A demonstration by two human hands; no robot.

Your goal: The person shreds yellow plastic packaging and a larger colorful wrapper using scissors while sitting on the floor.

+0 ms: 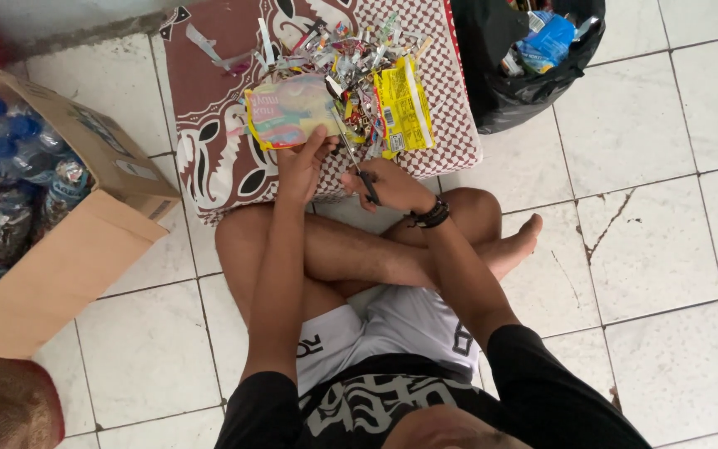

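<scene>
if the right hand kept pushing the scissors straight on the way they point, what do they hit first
The right hand aims the scissors up-left, so they would likely first meet the colourful wrapper held in the left hand. Depth is unclear.

Home floor, my sorting spot: white tiled floor [666,249]; patterned cloth [209,125] upper centre; bottle-filled cardboard box [85,208] left; black rubbish bag [508,91] upper right.
</scene>
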